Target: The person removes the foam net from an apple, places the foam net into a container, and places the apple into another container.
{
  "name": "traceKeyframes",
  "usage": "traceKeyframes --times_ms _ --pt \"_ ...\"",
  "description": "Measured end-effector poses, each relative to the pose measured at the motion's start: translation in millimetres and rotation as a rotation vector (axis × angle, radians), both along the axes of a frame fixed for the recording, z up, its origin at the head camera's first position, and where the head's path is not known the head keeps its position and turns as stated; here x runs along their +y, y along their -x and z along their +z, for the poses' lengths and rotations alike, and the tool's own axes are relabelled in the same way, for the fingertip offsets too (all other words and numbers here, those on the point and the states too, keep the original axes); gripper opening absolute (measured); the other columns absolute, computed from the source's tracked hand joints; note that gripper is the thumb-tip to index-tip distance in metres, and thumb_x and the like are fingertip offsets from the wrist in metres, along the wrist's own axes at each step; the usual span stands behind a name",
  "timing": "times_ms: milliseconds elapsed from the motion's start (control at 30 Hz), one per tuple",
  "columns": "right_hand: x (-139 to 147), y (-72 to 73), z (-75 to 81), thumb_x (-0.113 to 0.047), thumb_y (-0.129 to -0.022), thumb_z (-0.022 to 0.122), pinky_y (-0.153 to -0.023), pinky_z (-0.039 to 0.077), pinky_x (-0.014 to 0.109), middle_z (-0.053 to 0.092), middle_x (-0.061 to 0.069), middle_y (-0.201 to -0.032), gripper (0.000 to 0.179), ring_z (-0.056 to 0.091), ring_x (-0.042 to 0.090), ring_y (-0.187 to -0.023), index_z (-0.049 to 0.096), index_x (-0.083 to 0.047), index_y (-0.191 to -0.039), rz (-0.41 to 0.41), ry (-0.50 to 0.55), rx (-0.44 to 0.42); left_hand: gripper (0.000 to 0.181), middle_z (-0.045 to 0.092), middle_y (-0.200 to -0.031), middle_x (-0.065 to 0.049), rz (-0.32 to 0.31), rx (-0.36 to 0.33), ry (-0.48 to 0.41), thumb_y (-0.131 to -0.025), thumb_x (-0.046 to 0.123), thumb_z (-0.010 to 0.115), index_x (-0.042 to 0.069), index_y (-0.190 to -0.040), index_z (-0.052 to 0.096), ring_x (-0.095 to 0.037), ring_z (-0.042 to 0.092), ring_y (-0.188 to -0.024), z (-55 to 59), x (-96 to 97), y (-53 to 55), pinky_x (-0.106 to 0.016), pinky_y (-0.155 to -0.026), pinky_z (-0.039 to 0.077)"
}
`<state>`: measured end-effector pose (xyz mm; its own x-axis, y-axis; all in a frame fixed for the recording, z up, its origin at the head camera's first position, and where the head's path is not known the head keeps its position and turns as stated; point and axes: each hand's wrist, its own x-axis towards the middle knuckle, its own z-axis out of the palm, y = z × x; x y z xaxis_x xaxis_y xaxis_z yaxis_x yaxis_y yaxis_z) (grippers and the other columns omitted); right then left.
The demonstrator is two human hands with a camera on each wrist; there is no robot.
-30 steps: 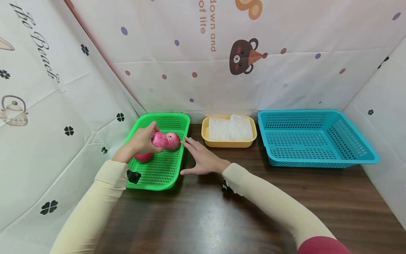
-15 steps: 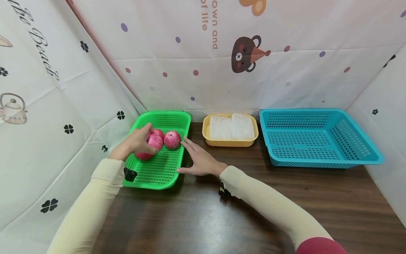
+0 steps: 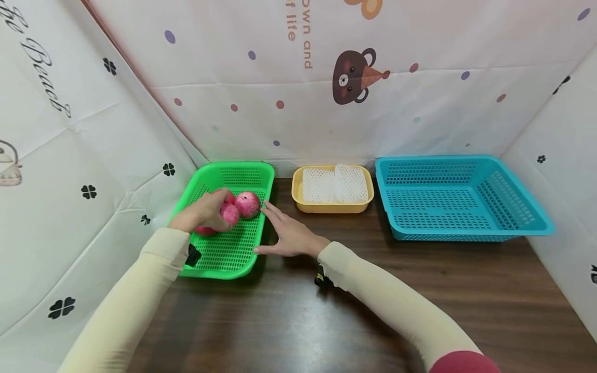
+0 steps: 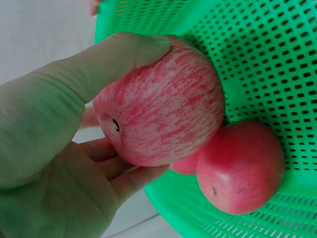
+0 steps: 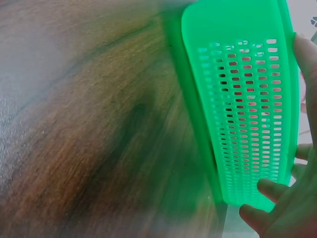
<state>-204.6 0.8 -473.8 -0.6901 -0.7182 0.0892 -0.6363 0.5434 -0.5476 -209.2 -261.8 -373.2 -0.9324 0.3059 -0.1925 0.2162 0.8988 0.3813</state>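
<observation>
My left hand (image 3: 207,211) grips a red-striped apple (image 4: 163,109) inside the green basket (image 3: 233,254), thumb over its top and fingers beneath. In the left wrist view this apple's dimpled end faces the palm. A smoother red apple (image 4: 241,168) lies against the basket beyond it, with part of another apple behind. To the right of the held one, an apple (image 3: 247,204) sits near the basket's right wall. My right hand (image 3: 291,235) is spread with fairly straight fingers at that wall's outer side, fingertips right at the rim.
A yellow tray (image 3: 332,208) with white foam nets (image 3: 318,185) in it stands right of the green basket, by the back curtain. Farther right is a larger blue basket (image 3: 438,207). Printed curtains bound the dark wooden table (image 3: 354,326) on the back and sides.
My left hand has drawn left from the apple near the basket's right wall, then shifted slightly forward toward me with its apple. My right hand stays at the rim. The head view has shifted slightly.
</observation>
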Motion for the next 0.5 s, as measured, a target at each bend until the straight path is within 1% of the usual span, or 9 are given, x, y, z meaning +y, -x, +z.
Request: traceKeyframes --times_ms 133,233,367,500 --pt "1 -0.3 4.5 -0.083 -0.082 0.057 -0.113 0.041 0.05 -0.008 -0.015 -0.171 0.114 0.026 0.023 -0.154 0.015 -0.018 -0.166 -0.005 -0.017 -0.014 0.051 0.062 -0.106 -0.014 -0.045 -0.004 0.028 -0.069 0.009 0.088 0.005 -0.109 0.057 -0.032 0.058 -0.098 -8.4 1.7 5.7 -0.047 -0.084 0.052" --pt "1 -0.1 6.2 -0.085 -0.082 0.056 -0.113 0.041 0.05 -0.005 -0.012 -0.172 0.114 0.025 0.023 -0.154 0.015 -0.019 -0.166 -0.006 -0.036 -0.013 0.052 0.062 -0.11 -0.015 -0.072 -0.008 0.062 -0.069 0.011 0.089 0.003 -0.11 0.058 -0.032 0.059 -0.103 -15.4 2.7 9.8 -0.05 -0.088 0.052" --pt "1 0.4 7.0 -0.087 -0.081 0.053 -0.114 0.04 0.05 -0.002 -0.009 -0.173 0.114 0.024 0.023 -0.154 0.014 -0.022 -0.166 -0.006 -0.056 -0.008 0.056 0.062 -0.115 -0.017 -0.07 -0.043 0.115 -0.072 0.016 0.091 0.003 -0.115 0.058 -0.034 0.058 -0.107 -22.6 5.2 14.5 -0.052 -0.09 0.053" --pt "0 -0.2 7.3 -0.087 -0.081 0.053 -0.114 0.04 0.05 0.0 -0.007 -0.173 0.113 0.023 0.023 -0.155 0.014 -0.023 -0.166 -0.01 -0.062 -0.011 0.051 0.06 -0.114 -0.018 -0.056 -0.086 0.172 -0.074 0.02 0.091 0.006 -0.109 0.056 -0.034 0.057 -0.105 -28.7 8.0 18.6 -0.049 -0.085 0.053"
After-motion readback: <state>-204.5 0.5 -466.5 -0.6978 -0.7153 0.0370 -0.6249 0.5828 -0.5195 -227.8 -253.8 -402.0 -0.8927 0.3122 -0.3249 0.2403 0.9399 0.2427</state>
